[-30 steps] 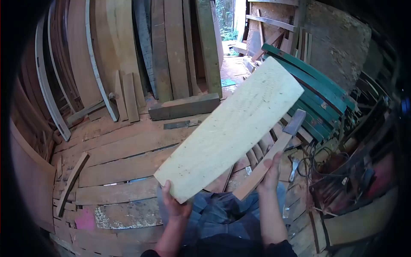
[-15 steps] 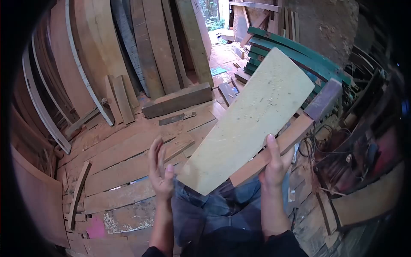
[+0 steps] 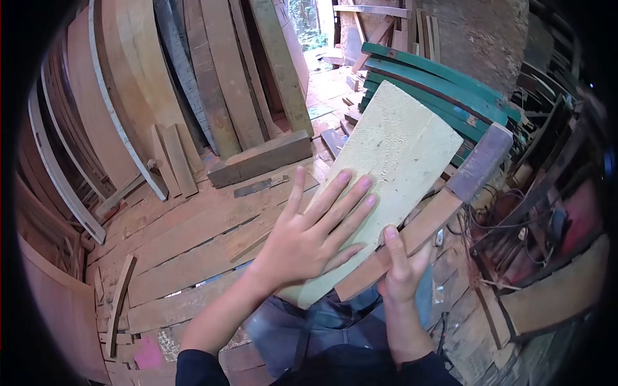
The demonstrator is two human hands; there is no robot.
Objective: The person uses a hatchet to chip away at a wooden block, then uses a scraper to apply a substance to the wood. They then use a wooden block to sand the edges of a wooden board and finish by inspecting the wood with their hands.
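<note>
A pale yellow, pitted slab (image 3: 402, 138) tilts up in front of me, above my lap. Along its right edge runs a squared wooden bar (image 3: 421, 222) with a dull purple far end. My right hand (image 3: 402, 273) is closed round the bar near its lower end, thumb on top by the slab's edge. Flat across the slab's lower face lies my left hand (image 3: 315, 235), fingers stretched and spread. It covers part of the slab's left edge.
Tall boards (image 3: 219, 71) lean at the left behind a thick dark beam (image 3: 261, 157). Green slatted wood (image 3: 438, 80) stands beyond the slab. Cables (image 3: 499, 209) and scrap lie at the right. A loose wooden strip (image 3: 120, 302) rests on the plank floor (image 3: 170, 248).
My left hand has moved up and right, from beside the slab onto its face. The slab and bar have shifted slightly lower in view, still in my right hand.
</note>
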